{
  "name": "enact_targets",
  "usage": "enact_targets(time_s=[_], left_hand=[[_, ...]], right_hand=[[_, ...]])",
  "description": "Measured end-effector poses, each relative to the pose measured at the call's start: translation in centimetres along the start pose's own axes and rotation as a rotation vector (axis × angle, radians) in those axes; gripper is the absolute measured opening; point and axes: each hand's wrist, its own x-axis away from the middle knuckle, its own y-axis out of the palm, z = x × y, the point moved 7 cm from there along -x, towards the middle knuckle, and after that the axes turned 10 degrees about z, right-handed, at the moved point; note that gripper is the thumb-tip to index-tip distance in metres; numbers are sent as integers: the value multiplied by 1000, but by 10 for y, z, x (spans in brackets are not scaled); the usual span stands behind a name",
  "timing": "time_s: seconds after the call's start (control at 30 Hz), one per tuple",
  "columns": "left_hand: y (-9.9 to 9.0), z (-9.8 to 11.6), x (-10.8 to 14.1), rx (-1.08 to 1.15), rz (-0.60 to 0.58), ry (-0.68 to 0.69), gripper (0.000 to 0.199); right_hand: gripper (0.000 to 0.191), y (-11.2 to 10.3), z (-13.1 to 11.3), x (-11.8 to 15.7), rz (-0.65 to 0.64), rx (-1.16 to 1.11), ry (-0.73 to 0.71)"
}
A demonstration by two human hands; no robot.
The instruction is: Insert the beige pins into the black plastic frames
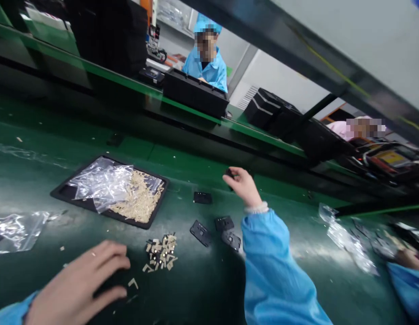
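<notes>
My right hand (241, 181) reaches over the far part of the table, thumb and fingers pinched on a black plastic part (229, 173), mostly hidden by the fingers. Nearer me lie similar flat black parts: one alone (202, 197), another tilted (200, 233), and two close together by my right sleeve (224, 223). My left hand (90, 275) hovers low at the left, fingers apart, holding nothing. Close to its fingertips is a single beige L-shaped piece (132, 283). Just beyond sits a small heap of beige and dark pieces (161, 253).
A black tray (146, 224) holds clear plastic bags (101, 180) and many small beige pieces (140, 198). Another clear bag (20, 230) lies left. At right are a plastic bag (348, 243) and a co-worker's hand (411, 261). Black bins (195, 94) line the shelf; another person (209, 67) is behind.
</notes>
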Motion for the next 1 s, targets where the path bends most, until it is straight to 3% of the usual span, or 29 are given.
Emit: enact_targets(time_s=[0.07,0.1,0.13,0.2,0.27,0.37,0.47,0.57,0.67,0.77,0.9,1.0], left_hand=[[24,20,18,21,-130,116,25],[33,25,19,17,-161,140,21],[40,27,15,14,-169,165,23],[44,29,-4,0,-104,243,40],[47,26,-27,15,-70,268,52],[43,21,-51,39,-21,275,53],[30,19,-56,44,50,263,48],[23,27,-51,33,90,275,45],[33,47,-44,13,90,350,43],[51,64,-41,-13,87,426,45],[66,64,-45,-11,90,462,49],[67,58,-49,26,88,482,51]], right_hand=[[38,-1,-14,65,-69,-83,-103],[39,1,-26,100,-122,-164,-231],[41,2,-34,135,-153,-225,-320],[45,8,-38,192,-151,-257,-360],[50,19,-35,233,-124,-226,-327],[52,37,-27,270,-45,-102,-286],[44,45,-23,285,25,48,-292],[37,43,-27,287,83,50,-283],[14,41,-39,284,133,-54,-275],[14,51,-53,277,106,-41,-297],[20,66,-61,263,33,122,-353],[4,75,-62,255,-66,185,-394]])
